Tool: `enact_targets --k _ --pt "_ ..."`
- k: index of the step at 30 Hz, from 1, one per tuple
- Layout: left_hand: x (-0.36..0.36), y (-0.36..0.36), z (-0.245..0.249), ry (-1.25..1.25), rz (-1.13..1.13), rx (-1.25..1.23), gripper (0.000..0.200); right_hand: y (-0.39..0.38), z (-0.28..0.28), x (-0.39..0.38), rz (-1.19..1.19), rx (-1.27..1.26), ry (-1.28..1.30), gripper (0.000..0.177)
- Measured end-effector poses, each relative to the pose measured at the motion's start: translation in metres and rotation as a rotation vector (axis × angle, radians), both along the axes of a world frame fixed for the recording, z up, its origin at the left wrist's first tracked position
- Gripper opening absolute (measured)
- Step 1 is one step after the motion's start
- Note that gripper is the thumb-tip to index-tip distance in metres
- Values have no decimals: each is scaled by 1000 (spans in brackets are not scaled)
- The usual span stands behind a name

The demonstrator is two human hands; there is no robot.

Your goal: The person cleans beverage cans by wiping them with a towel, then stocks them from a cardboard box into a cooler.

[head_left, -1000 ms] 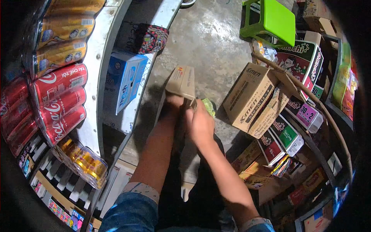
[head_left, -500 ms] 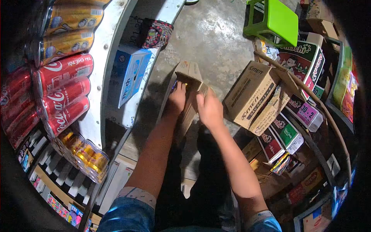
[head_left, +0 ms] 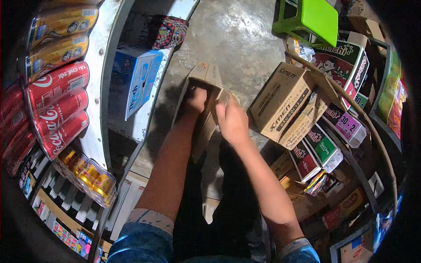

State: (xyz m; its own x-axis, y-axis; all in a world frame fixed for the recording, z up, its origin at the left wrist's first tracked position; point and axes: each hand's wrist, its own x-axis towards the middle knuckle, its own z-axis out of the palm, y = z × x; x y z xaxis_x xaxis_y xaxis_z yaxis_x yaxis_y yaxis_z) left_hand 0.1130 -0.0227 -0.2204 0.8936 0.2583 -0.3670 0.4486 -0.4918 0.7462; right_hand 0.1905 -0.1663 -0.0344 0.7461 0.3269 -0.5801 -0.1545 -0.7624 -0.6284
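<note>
An opened cardboard box point(head_left: 209, 74) stands in front of my legs, its top facing me. My left hand point(head_left: 197, 101) reaches inside it, the fingers in shadow, so what they hold, if anything, does not show. On the box's right side, my right hand point(head_left: 232, 120) is closed round the cardboard edge, thumb on the near face and fingers behind. Just right of that hand is a second carton point(head_left: 280, 103) printed X-Men, with a flap raised.
Packs of Coca-Cola cans point(head_left: 61, 107) and yellow cans point(head_left: 66, 55) line the left shelf, near a blue-and-white carton point(head_left: 142, 79). A green plastic stool point(head_left: 318, 22) stands on the concrete floor point(head_left: 232, 30). Omachi cartons point(head_left: 322, 147) fill the right side behind a curved bar point(head_left: 359, 114).
My left hand has gone deeper into the box, and the small blue-and-yellow item at its fingers no longer shows. My right hand keeps its grip. The view has shifted slightly.
</note>
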Motion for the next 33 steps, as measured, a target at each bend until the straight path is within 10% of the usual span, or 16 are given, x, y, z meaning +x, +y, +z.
enact_targets --k 3,6,8,11,30,33 --pt "9 1 18 -114 95 -135 46 0 1 1 9 5 24 48" --pt "5 1 14 337 134 95 47 0 2 2 18 5 34 47" --pt "16 7 42 112 126 7 46 -1 2 2 22 1 39 47" --pt "-12 6 -55 -140 131 48 39 0 2 3 46 15 -18 41" --pt "-47 16 -56 161 -289 105 27 7 3 5 34 -25 45 43" --pt "-41 9 -44 -119 -237 184 14 7 -1 4 58 -26 13 41"
